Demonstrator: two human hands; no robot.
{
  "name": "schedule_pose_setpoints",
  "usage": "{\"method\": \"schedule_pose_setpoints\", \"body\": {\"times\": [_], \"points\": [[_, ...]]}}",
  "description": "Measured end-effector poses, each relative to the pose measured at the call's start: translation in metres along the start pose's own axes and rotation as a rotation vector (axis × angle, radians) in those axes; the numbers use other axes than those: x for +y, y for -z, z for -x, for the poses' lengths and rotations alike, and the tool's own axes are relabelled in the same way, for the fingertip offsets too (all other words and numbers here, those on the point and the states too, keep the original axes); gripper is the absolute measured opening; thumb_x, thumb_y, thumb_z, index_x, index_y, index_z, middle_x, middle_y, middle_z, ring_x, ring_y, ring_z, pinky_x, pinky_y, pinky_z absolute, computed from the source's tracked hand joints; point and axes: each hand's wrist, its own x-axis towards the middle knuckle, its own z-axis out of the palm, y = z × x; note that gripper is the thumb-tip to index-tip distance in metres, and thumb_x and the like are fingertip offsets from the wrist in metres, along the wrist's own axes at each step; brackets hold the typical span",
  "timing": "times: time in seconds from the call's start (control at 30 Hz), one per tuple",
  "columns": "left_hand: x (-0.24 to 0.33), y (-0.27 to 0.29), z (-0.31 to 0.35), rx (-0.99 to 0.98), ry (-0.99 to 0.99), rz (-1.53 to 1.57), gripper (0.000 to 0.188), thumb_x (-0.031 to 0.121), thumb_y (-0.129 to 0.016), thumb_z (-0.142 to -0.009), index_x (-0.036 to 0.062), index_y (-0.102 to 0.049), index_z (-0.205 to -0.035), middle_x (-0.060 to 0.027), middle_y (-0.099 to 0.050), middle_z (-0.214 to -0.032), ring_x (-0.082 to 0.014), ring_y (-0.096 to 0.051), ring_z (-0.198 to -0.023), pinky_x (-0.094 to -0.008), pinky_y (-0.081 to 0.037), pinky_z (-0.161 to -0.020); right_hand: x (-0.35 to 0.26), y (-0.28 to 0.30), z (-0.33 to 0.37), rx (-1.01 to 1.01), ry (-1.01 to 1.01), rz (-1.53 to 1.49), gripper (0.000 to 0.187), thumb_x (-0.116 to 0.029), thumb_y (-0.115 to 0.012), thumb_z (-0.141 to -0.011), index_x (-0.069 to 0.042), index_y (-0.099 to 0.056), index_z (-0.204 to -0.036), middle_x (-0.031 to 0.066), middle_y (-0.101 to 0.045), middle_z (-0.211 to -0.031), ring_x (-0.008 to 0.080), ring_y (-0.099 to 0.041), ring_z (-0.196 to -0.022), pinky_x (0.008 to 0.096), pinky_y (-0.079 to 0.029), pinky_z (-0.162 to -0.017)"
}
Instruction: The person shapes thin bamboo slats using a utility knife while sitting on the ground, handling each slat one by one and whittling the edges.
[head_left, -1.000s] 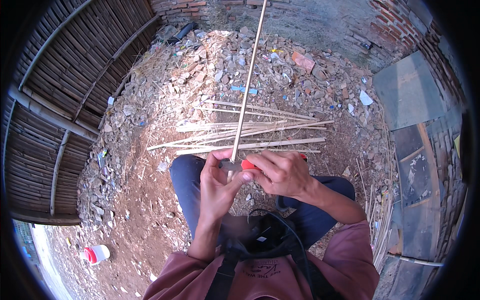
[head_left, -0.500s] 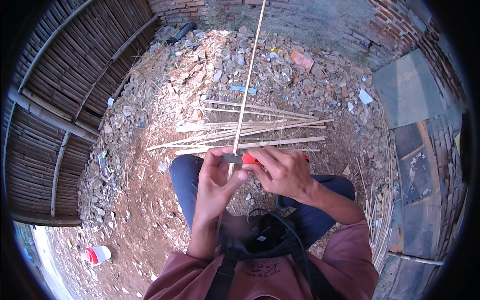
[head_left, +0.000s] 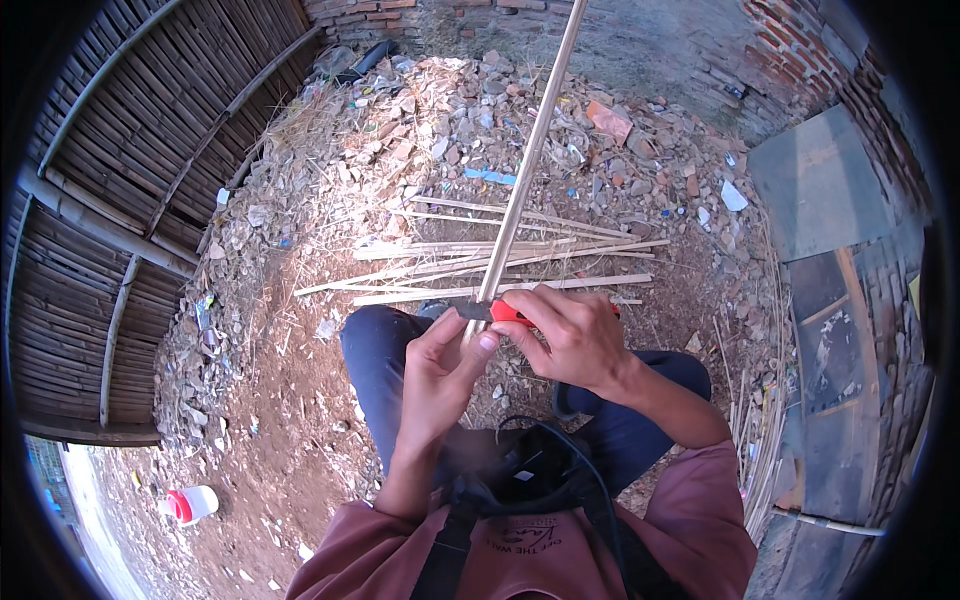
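Long pale bamboo strip (head_left: pixel 525 160), straight and smooth, is pinched by left hand (head_left: pixel 440 375); red-handled knife (head_left: pixel 500 312) is gripped by right hand (head_left: pixel 570 335).

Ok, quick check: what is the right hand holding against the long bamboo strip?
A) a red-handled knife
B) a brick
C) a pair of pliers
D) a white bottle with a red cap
A: the right hand grips a red-handled knife with its blade set against the long bamboo strip, while the left hand pinches the strip's lower end just below the blade.
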Motion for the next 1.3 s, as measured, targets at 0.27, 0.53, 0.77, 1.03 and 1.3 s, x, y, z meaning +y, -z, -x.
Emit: {"method": "schedule_pose_setpoints", "body": {"times": [0.27, 0.53, 0.77, 1.03, 1.3], "points": [[0.002, -0.015, -0.003, 0.134, -0.134, -0.013, 0.018, -0.001, -0.076, -0.098, -0.0047, -0.077, -0.115, 0.0029, -0.059, -0.095, -0.0037, -0.05, -0.085, -0.0224, -0.04, -0.072, -0.001, -0.004, 0.002, 0.035, 0.011, 0.01, 0.02, -0.029, -0.074, -0.1, -0.01, -0.068, -0.102, 0.005, -0.07, -0.079, 0.0228, -0.073, -0.064, 0.0367, -0.055, -0.053], [-0.004, -0.022, -0.006, 0.216, -0.138, -0.043, 0.02, 0.001, -0.079, -0.097, -0.0084, -0.064, -0.086, 0.0044, -0.048, -0.086, -0.0027, -0.041, -0.08, -0.0215, -0.034, -0.066, -0.001, -0.004, 0.003, 0.04, 0.003, 0.094, 0.022, -0.031, -0.074, -0.1, -0.01, -0.069, -0.102, 0.0044, -0.066, -0.074, 0.0209, -0.071, -0.061, 0.0355, -0.054, -0.052], [-0.006, -0.023, -0.006, 0.257, -0.219, -0.071, 0.022, 0.002, -0.08, -0.097, -0.0081, -0.063, -0.086, 0.0044, -0.049, -0.086, -0.0024, -0.042, -0.08, -0.0209, -0.034, -0.065, -0.005, -0.004, 0.003, 0.053, 0.004, 0.145, 0.021, -0.031, -0.073, -0.101, -0.011, -0.07, -0.105, 0.0031, -0.064, -0.073, 0.0197, -0.07, -0.06, 0.035, -0.053, -0.05], [-0.008, -0.025, -0.005, 0.339, -0.218, -0.112, 0.021, 0.005, -0.082, -0.095, -0.0093, -0.075, -0.108, 0.0015, -0.063, -0.09, -0.0038, -0.053, -0.081, -0.0205, -0.042, -0.068, -0.013, 0.001, 0.002, 0.017, -0.069, 0.174, 0.022, -0.024, -0.079, -0.094, -0.009, -0.072, -0.109, 0.0042, -0.069, -0.081, 0.0231, -0.072, -0.064, 0.0367, -0.055, -0.054], [0.003, -0.03, -0.004, 0.356, -0.301, -0.318, 0.029, 0.008, -0.081, -0.096, -0.0069, -0.075, -0.12, -0.0021, -0.064, -0.087, -0.0063, -0.055, -0.077, -0.0227, -0.044, -0.068, -0.003, 0.005, -0.005, 0.046, -0.035, 0.213, 0.023, -0.035, -0.072, -0.102, -0.012, -0.071, -0.107, 0.0034, -0.061, -0.07, 0.0206, -0.069, -0.057, 0.0363, -0.053, -0.049]]}}
